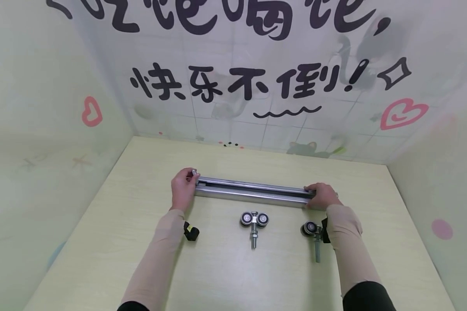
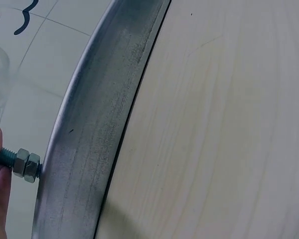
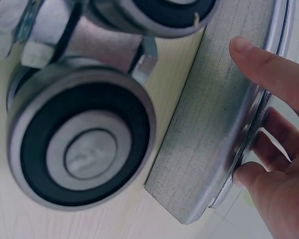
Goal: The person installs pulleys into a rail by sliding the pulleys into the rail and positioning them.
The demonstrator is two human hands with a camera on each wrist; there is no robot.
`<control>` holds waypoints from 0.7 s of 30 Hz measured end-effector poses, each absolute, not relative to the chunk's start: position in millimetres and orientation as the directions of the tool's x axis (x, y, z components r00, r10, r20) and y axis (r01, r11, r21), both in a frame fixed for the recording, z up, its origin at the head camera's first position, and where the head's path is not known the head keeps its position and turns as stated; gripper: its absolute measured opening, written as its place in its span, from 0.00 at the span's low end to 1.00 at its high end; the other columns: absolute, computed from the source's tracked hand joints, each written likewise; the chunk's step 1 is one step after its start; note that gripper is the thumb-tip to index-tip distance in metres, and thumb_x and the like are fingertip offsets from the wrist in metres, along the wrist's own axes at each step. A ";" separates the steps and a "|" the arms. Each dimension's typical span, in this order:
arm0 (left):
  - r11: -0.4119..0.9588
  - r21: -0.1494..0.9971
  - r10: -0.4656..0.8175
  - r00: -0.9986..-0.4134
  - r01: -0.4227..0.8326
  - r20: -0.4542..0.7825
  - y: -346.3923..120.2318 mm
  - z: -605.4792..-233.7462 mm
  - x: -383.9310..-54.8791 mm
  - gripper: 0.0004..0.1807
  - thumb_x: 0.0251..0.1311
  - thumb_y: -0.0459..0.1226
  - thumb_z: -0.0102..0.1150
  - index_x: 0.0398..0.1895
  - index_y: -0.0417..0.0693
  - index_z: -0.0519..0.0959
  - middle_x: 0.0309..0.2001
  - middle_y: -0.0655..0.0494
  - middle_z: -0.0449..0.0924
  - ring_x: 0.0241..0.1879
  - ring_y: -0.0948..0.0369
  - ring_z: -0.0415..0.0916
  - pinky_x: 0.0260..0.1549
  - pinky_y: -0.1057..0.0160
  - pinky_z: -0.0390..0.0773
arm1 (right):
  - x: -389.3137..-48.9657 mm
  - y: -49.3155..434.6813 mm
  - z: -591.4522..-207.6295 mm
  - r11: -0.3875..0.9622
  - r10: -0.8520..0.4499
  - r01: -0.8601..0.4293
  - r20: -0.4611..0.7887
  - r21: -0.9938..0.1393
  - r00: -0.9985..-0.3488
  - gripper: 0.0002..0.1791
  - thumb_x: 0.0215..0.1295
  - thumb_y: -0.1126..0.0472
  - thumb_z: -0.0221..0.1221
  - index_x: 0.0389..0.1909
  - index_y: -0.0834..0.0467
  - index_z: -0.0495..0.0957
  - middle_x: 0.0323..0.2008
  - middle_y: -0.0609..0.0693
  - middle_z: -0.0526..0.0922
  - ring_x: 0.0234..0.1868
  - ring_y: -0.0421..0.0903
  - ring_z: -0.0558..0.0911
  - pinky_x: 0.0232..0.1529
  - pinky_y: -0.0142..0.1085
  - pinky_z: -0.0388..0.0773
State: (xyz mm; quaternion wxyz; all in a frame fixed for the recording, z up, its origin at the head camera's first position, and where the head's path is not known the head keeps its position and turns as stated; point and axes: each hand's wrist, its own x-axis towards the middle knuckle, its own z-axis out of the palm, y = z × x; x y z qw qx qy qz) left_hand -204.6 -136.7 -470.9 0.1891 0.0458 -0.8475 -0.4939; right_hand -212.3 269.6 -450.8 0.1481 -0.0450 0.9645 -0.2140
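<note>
Pinching a dull green-grey steel bolt with screw lines (image 2: 9, 158), the left hand (image 1: 183, 188) is at the left end of a long silver metal rail with a slot (image 1: 253, 197). Two six-sided grey metal nuts (image 2: 27, 165) sit on the bolt, right by the rail's rim. The right hand (image 1: 322, 196) grips the rail near its other end, thumb on one side and fingers on the other. The rail lies along the far edge of the pale yellow wooden bench (image 1: 218, 276), well in from the left and right edges. I cannot see the bolt's hidden end; it may have wheels inside the rail.

If the left hand tips the bolt, it could get stuck in the slot, or the nuts could scrape the rim. If it tugs too hard to the left, the bolt might pop out and drop. If the right hand goes loose, the whole rail could slide or twist. Those right fingertips are close to the slot, so anything rolling that way might nip them.

Nearer the person than the rail, a silver metal roller with two black-ringed wheels (image 1: 254, 219) lies by the middle, and a matching silver metal roller (image 1: 310, 228) lies toward the right edge. The black box on the right wrist (image 1: 326, 231) is so close to that one that a small arm wiggle could knock it away.
</note>
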 end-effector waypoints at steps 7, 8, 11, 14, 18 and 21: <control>0.516 0.849 -0.256 -0.924 0.117 0.284 -133.3 -473.6 -204.5 0.11 0.54 0.29 0.60 0.39 0.30 0.76 0.37 0.39 0.78 0.36 0.50 0.77 0.37 0.59 0.80 | -213.2 269.8 -449.9 0.905 -0.153 -0.026 -0.268 -0.425 -0.951 0.35 0.37 0.64 0.71 0.53 0.63 0.73 0.55 0.67 0.70 0.56 0.66 0.67 0.53 0.56 0.66; 0.521 0.845 -0.258 -0.922 0.119 0.288 -133.5 -474.6 -204.5 0.11 0.53 0.29 0.60 0.39 0.31 0.76 0.36 0.39 0.78 0.36 0.50 0.77 0.36 0.59 0.80 | -213.2 269.3 -449.9 0.905 -0.153 -0.026 -0.268 -0.424 -0.951 0.35 0.37 0.64 0.71 0.53 0.63 0.73 0.55 0.67 0.70 0.56 0.66 0.67 0.53 0.56 0.66; 0.524 0.842 -0.260 -0.916 0.131 0.304 -134.0 -475.8 -203.8 0.11 0.53 0.29 0.60 0.38 0.31 0.76 0.36 0.39 0.79 0.35 0.50 0.78 0.36 0.58 0.80 | -212.9 268.0 -449.2 0.906 -0.157 -0.032 -0.266 -0.423 -0.951 0.35 0.37 0.64 0.71 0.53 0.64 0.73 0.55 0.67 0.70 0.56 0.67 0.67 0.53 0.56 0.66; 0.541 0.828 -0.242 -0.915 0.149 0.323 -134.1 -477.1 -203.6 0.11 0.53 0.30 0.61 0.38 0.32 0.76 0.35 0.40 0.79 0.35 0.51 0.78 0.35 0.58 0.80 | -212.5 267.5 -448.6 0.906 -0.161 -0.037 -0.262 -0.422 -0.951 0.35 0.37 0.63 0.71 0.53 0.64 0.73 0.55 0.67 0.70 0.55 0.67 0.67 0.54 0.55 0.66; 0.566 0.807 -0.180 -0.930 0.168 0.320 -136.2 -477.9 -204.4 0.12 0.53 0.31 0.61 0.39 0.32 0.76 0.36 0.41 0.79 0.36 0.51 0.78 0.36 0.59 0.80 | -212.7 268.3 -449.7 0.906 -0.165 -0.043 -0.258 -0.421 -0.952 0.35 0.36 0.63 0.71 0.52 0.64 0.74 0.55 0.68 0.70 0.55 0.67 0.68 0.53 0.55 0.67; 0.583 0.793 -0.087 -0.957 0.176 0.276 -142.9 -476.6 -208.1 0.15 0.54 0.34 0.61 0.42 0.33 0.75 0.38 0.41 0.78 0.38 0.51 0.77 0.39 0.58 0.79 | -213.0 269.3 -450.7 0.906 -0.166 -0.044 -0.258 -0.421 -0.952 0.35 0.36 0.63 0.71 0.52 0.64 0.73 0.55 0.68 0.70 0.55 0.67 0.68 0.52 0.56 0.67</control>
